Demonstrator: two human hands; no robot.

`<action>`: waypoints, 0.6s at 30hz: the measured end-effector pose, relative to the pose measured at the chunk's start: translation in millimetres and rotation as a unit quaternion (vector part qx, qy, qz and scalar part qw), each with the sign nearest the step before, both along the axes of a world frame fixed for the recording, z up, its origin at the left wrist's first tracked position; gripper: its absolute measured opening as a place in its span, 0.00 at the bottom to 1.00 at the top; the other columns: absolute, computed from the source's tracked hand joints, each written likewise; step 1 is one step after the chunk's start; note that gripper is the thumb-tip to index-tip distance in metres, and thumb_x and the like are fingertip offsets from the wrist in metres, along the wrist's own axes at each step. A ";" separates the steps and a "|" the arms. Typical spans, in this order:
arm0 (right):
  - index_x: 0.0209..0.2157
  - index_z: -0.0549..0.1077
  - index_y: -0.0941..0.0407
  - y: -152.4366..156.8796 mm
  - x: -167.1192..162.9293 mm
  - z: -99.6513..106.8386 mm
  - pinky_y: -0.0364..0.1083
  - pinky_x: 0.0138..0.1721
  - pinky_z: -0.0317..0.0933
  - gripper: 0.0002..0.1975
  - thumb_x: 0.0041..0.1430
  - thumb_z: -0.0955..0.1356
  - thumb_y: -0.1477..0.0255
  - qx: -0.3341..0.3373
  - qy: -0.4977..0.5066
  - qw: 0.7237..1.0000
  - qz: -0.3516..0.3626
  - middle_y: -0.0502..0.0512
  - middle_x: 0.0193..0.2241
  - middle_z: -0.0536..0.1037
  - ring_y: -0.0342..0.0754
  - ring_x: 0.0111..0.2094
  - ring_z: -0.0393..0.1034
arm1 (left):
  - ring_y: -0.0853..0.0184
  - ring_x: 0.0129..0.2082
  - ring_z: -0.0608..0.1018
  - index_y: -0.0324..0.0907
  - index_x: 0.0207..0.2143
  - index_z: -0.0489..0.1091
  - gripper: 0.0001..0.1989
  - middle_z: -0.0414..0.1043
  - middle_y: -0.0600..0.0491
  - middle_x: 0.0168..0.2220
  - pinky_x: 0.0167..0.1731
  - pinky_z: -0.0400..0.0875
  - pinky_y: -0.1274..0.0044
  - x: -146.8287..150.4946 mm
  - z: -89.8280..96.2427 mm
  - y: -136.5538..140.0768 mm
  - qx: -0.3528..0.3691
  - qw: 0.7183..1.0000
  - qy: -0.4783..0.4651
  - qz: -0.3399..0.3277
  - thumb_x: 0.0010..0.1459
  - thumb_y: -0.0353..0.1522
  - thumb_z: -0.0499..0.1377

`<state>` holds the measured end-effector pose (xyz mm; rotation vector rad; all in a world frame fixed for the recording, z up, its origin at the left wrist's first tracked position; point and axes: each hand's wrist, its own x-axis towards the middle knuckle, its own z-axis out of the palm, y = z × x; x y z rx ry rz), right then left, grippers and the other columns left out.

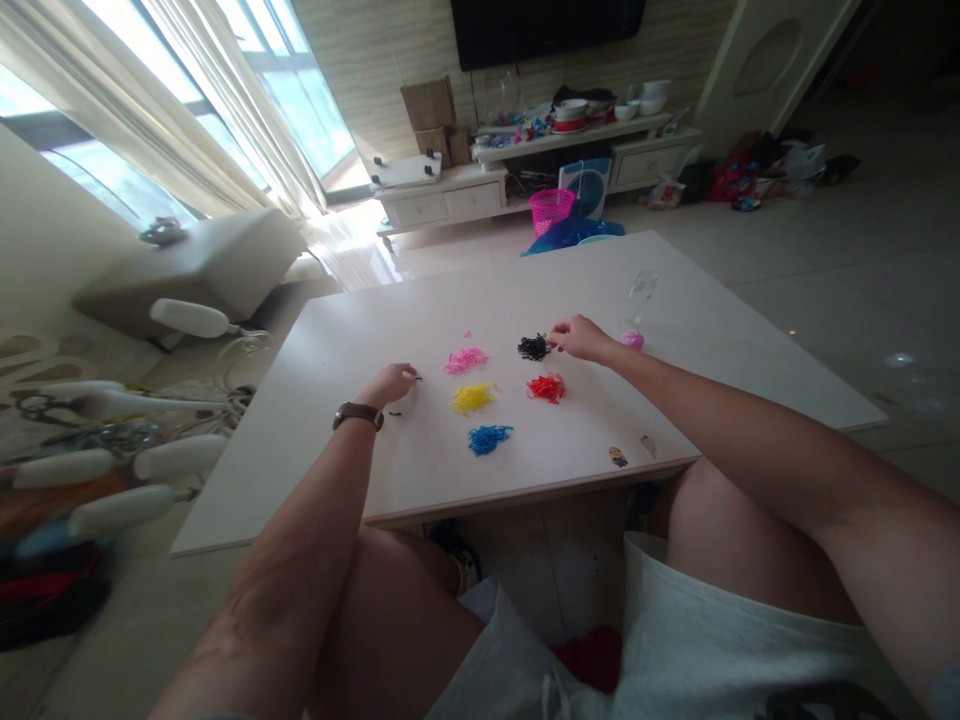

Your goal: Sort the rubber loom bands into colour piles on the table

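Observation:
Small piles of thin, band-like pieces lie on the white table (pixel 345 330): a pink pile (pixel 466 360), a yellow pile (pixel 474 398), a blue pile (pixel 489 439), a red pile (pixel 545 388) and a black pile (pixel 534 347). At the right edge of the black pile, my right hand (pixel 579 337) has its fingers pinched; what is between them is too small to make out. Left of the piles, my left hand (pixel 394 383) is closed, with a small black band (pixel 418 379) at its fingertips. Another small dark piece (pixel 395 413) lies below that hand.
Beyond my right hand are a round pink object (pixel 632 340) and a clear plastic container (pixel 643 285). Two stickers, one a yellow cartoon figure (pixel 617 456), lie near the front edge. A pink basket (pixel 551 210) stands past the far edge. White-sleeved metalwork (pixel 187 318) is at the left.

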<state>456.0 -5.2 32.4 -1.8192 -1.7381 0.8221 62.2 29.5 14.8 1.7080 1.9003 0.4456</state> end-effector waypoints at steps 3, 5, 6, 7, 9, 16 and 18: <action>0.30 0.80 0.59 -3.5 -2.6 4.8 0.41 0.31 0.59 0.08 0.58 0.68 0.72 0.001 -0.017 1.000 0.010 0.56 0.31 0.82 0.45 0.31 0.72 | 0.56 0.41 0.79 0.44 0.26 0.74 0.08 0.77 0.49 0.29 0.44 0.70 0.73 1.6 -3.6 4.6 -0.006 0.998 0.059 -0.014 0.40 0.26 0.65; 0.30 0.80 0.59 -5.5 -3.4 7.5 0.41 0.31 0.58 0.09 0.58 0.67 0.72 0.003 -0.030 0.999 0.016 0.55 0.31 0.82 0.45 0.31 0.72 | 0.53 0.46 0.79 0.44 0.25 0.73 0.08 0.79 0.46 0.34 0.47 0.69 0.71 1.4 -5.1 8.0 0.001 0.997 0.080 -0.015 0.40 0.26 0.66; 0.31 0.80 0.59 -6.3 -3.6 8.7 0.41 0.31 0.58 0.09 0.58 0.67 0.72 0.004 -0.035 0.999 0.018 0.55 0.31 0.82 0.45 0.32 0.72 | 0.51 0.48 0.78 0.44 0.25 0.73 0.08 0.80 0.45 0.38 0.49 0.69 0.70 1.3 -5.6 9.3 0.008 0.996 0.084 -0.015 0.39 0.26 0.66; 0.31 0.80 0.59 -7.0 -3.7 9.8 0.41 0.32 0.58 0.09 0.58 0.67 0.72 0.004 -0.040 0.999 0.019 0.55 0.31 0.82 0.45 0.32 0.72 | 0.50 0.50 0.78 0.44 0.24 0.73 0.08 0.80 0.44 0.41 0.50 0.69 0.69 1.5 -5.7 10.1 0.013 0.996 0.084 -0.013 0.39 0.26 0.67; 0.31 0.81 0.59 -8.2 -3.6 11.7 0.41 0.32 0.59 0.09 0.58 0.67 0.72 0.003 -0.046 0.999 0.022 0.55 0.32 0.82 0.45 0.32 0.72 | 0.49 0.52 0.77 0.44 0.24 0.73 0.08 0.79 0.43 0.45 0.51 0.69 0.68 3.4 -5.0 10.0 0.015 0.998 0.063 -0.011 0.38 0.26 0.68; 0.32 0.80 0.59 -9.3 -4.5 12.1 0.42 0.32 0.58 0.10 0.58 0.67 0.71 0.004 -0.064 0.998 0.028 0.55 0.30 0.81 0.45 0.30 0.70 | 0.54 0.56 0.75 0.43 0.35 0.78 0.12 0.77 0.44 0.53 0.57 0.67 0.72 29.2 3.0 -0.7 0.028 0.993 -0.069 -0.092 0.44 0.29 0.70; 0.32 0.80 0.59 -9.1 -5.1 11.0 0.42 0.32 0.57 0.10 0.59 0.67 0.70 0.001 -0.070 0.997 0.032 0.55 0.30 0.81 0.45 0.31 0.70 | 0.55 0.59 0.74 0.43 0.42 0.79 0.16 0.74 0.44 0.57 0.61 0.64 0.71 36.8 3.9 -2.3 0.026 0.986 -0.070 -0.146 0.47 0.31 0.69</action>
